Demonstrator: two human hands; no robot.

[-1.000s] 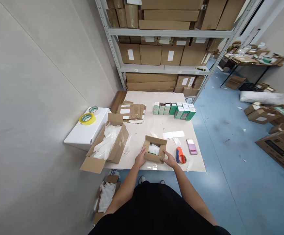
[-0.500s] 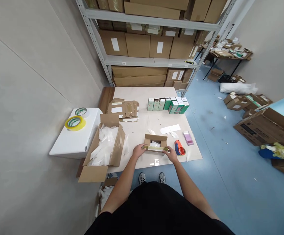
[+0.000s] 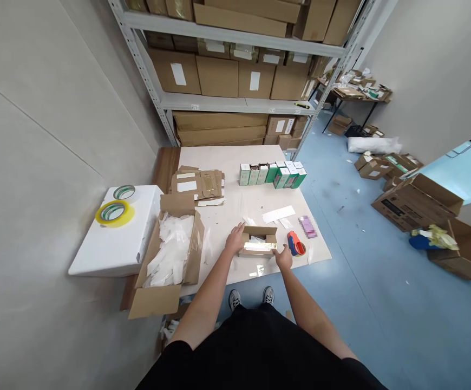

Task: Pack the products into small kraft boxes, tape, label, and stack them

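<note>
In front of me on the table stands a small open cardboard box (image 3: 255, 232), with white material inside. Its front flap carries shiny tape and a white strip (image 3: 259, 246). My left hand (image 3: 235, 239) lies along the box's left side, fingers stretched toward the back corner. At the front right corner my right hand (image 3: 284, 257) grips the box, thumb up by the flap's end; its other fingers are partly hidden. Just right of that hand lies an orange and blue tape dispenser (image 3: 296, 244). White paper strips (image 3: 278, 214) are behind it.
Green and white cartons (image 3: 272, 173) stand at the back of the table. Flattened cardboard (image 3: 198, 184) lies back left, and a large box of white packing material (image 3: 189, 205) is at left. Tape rolls (image 3: 114, 212) rest on a white surface. A shelf rack (image 3: 235, 104) stands behind.
My left hand has slid from the front flap's left end back along the box's side. The front flap has tilted and its taped face shows more. The view has shifted slightly.
</note>
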